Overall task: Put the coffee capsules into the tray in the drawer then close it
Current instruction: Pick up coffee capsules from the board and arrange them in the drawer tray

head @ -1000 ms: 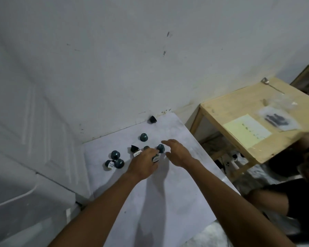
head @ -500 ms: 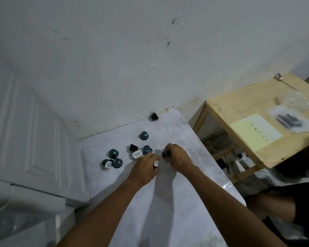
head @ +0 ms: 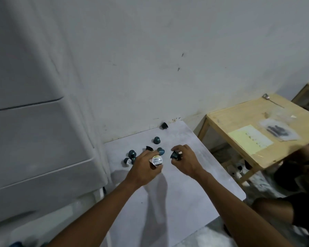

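Several dark teal and black coffee capsules lie scattered on a pale grey tabletop. My left hand is raised just above the table and grips a capsule with a white printed lid facing me. To its right, my right hand pinches a black capsule between thumb and fingers. Loose capsules remain behind the hands: one teal, one teal, one black by the wall, and a small cluster at the left. No drawer or tray is visible.
A white panelled cabinet stands against the table's left edge. A wooden side table with a yellow paper, a plastic bag and a spoon sits to the right. Another person in a black sleeve is at the lower right. A white wall is behind.
Both hands closed on capsules and lifted them off the table. My head view has swung left and nearer, showing more of the white cabinet.
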